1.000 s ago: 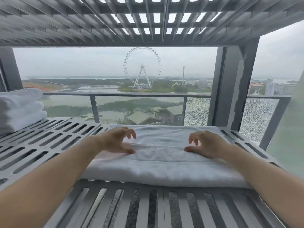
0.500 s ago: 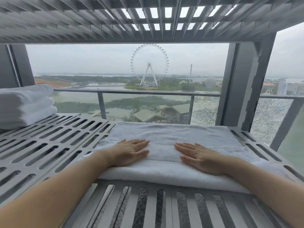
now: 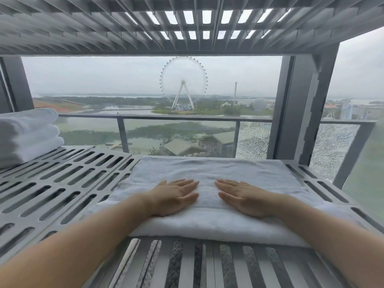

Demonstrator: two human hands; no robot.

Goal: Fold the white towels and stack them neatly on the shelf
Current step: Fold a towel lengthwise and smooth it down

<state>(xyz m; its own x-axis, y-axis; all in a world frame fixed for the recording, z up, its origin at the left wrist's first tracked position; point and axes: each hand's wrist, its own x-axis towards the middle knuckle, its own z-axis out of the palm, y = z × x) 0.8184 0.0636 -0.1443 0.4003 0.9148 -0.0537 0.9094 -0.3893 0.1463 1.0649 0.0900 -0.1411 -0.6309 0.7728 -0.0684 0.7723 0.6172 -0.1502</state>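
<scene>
A folded white towel (image 3: 207, 171) lies flat on the grey slotted shelf (image 3: 68, 183), toward its right half. My left hand (image 3: 174, 197) rests palm down on the towel's near middle, fingers together and pointing right. My right hand (image 3: 243, 197) lies flat beside it, fingers pointing left, a small gap between the two. Neither hand grips the cloth. A stack of folded white towels (image 3: 27, 136) sits at the shelf's far left, partly cut off by the frame edge.
Another slotted shelf (image 3: 187, 23) hangs close overhead. A thick grey upright post (image 3: 291, 104) stands at the back right. Behind the shelf runs a glass balcony railing (image 3: 166, 118), with cracked glass panels (image 3: 332, 148) on the right.
A second ago my fingers were curled over the towel. They then flattened onto it and moved closer together at its middle. The view has tilted slightly.
</scene>
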